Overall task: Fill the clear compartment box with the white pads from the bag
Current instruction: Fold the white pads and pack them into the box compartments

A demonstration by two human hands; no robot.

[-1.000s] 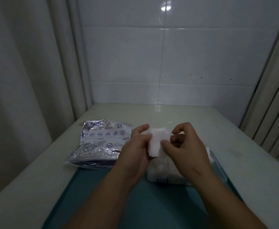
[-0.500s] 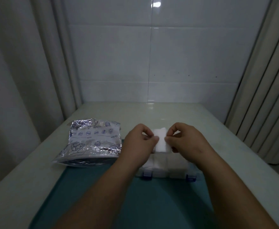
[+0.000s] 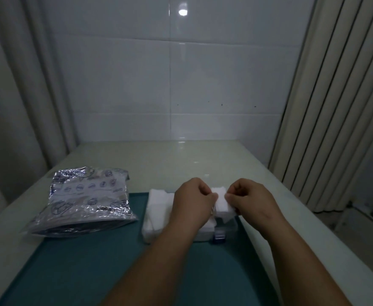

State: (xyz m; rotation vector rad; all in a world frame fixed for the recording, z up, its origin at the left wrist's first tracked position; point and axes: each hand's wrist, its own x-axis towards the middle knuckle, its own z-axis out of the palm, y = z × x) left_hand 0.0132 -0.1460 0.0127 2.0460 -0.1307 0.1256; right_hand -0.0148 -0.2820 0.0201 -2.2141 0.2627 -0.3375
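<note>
A stack of white pads (image 3: pixel 222 203) is pinched from both sides between my left hand (image 3: pixel 193 203) and my right hand (image 3: pixel 250 198). They hold it just above the right end of the clear compartment box (image 3: pixel 231 226), which has a blue latch (image 3: pixel 219 236) on its front. White pads (image 3: pixel 158 212) fill the box's left part. The silver printed bag (image 3: pixel 88 199) lies flat to the left of the box, apart from both hands.
The box sits at the far edge of a teal mat (image 3: pixel 119 266) on a pale table (image 3: pixel 181 155). Curtains (image 3: pixel 20 85) hang at the left and right, with a tiled wall behind. The table's right edge (image 3: pixel 309 217) is close to the box.
Both hands carried the pad stack lower and to the right, toward the box's right end. The camera view shifted, so the bag and box now appear further left.
</note>
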